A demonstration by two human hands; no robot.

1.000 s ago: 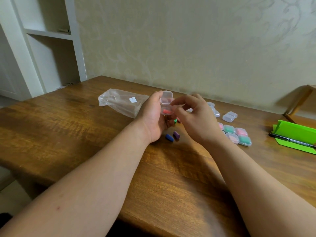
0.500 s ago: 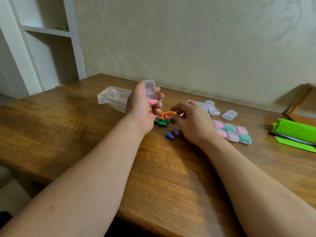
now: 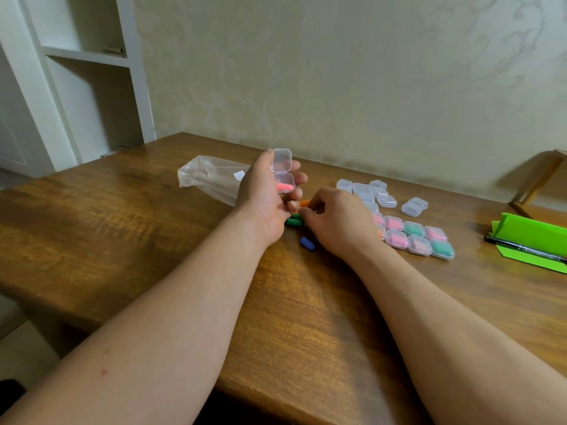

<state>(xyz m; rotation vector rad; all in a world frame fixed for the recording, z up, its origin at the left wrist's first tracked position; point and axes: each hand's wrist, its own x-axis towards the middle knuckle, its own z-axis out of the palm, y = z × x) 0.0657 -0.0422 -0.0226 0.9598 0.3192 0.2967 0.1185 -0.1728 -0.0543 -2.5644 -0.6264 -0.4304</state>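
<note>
R hand (image 3: 340, 223) dropped to plugs (image 3: 294, 222); L hand (image 3: 260, 197) holds case (image 3: 283, 171) upright, lid up.

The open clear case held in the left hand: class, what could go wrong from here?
1. The clear case is held open above the table in the left hand's grip; if that hand tips, the pink earplug inside could drop out.
2. The right hand is at the loose earplugs, and its wrist lies close to the blue earplug, which it might knock and send rolling.
</note>
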